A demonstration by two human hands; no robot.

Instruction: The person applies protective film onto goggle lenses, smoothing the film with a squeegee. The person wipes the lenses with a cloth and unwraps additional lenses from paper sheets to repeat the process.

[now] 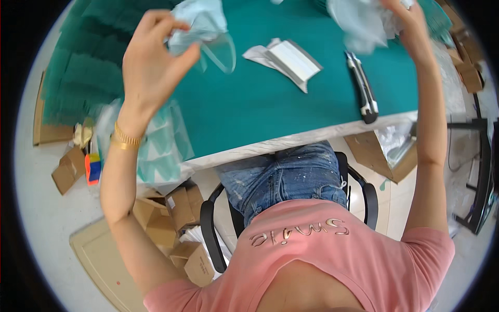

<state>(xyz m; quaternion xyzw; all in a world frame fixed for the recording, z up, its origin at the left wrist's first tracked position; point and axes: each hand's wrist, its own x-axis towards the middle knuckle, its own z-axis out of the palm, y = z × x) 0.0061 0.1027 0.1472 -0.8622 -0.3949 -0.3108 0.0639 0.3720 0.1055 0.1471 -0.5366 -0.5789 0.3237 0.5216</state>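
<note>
Here, in the head view, a seated person raises both hands over a green table (270, 104). The left hand (150, 62) is up near the table's far left part, fingers curled and pinching a clear plastic wrapper (205, 34) with a pale blue cast; a rounded flap of it hangs below the thumb. The right hand (410, 23) is at the far right, closed around a crumpled bunch of clear film (364, 23) that is blurred, so what lies inside it cannot be told.

As far as progress can be judged, the wrapping looks partly pulled apart: one piece is in each hand, and neither has been put down. A folded white packet (288, 60) lies flat on the table between the hands, toward the far edge, apparently untouched. A utility knife (362, 88) lies just right of it, its tip pointing at the near edge, well apart from both hands.

By count: two hands, two held pieces of film, one white packet, one knife. A stack of clear bags (166, 145) overhangs the table's near left corner under the left wrist, which wears a gold bracelet (126, 139). Several cardboard boxes (179, 208) lie on the floor by the chair; their number is unclear.
</note>
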